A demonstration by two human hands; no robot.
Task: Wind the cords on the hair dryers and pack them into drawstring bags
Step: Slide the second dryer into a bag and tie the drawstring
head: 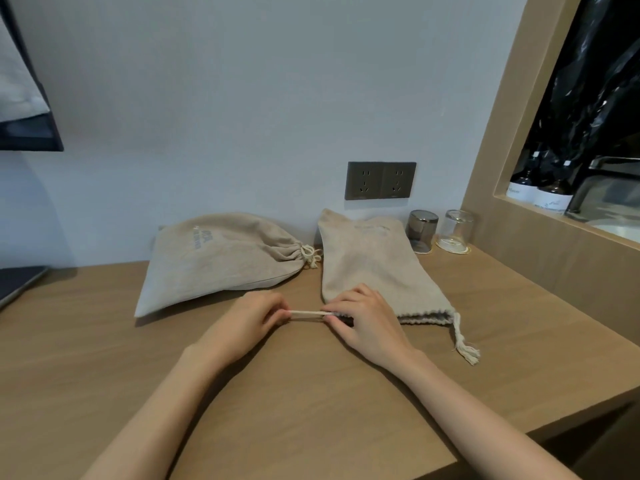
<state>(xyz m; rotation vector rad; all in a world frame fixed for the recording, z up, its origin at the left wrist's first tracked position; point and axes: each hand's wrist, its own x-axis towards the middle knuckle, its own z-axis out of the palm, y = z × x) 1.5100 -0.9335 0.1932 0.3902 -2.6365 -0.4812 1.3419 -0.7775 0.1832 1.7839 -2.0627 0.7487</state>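
Two beige drawstring bags lie on the wooden counter [311,393]. The left bag [221,258] is bulging, its mouth cinched and tied with a cream cord at its right end. The right bag [374,271] lies lengthwise with its gathered mouth toward me. My left hand [252,320] pinches a cream drawstring [306,314] pulled taut out of that mouth's left side. My right hand [363,317] grips the gathered mouth at the same corner. A second tasselled drawstring [465,344] trails from the mouth's right side. No hair dryer is visible.
Against the wall sit a dark double wall socket [380,180], a grey tumbler [421,231] and a clear glass [456,231] upside down on coasters. A wooden frame [512,109] rises at the right. A dark flat object [17,285] lies at the far left.
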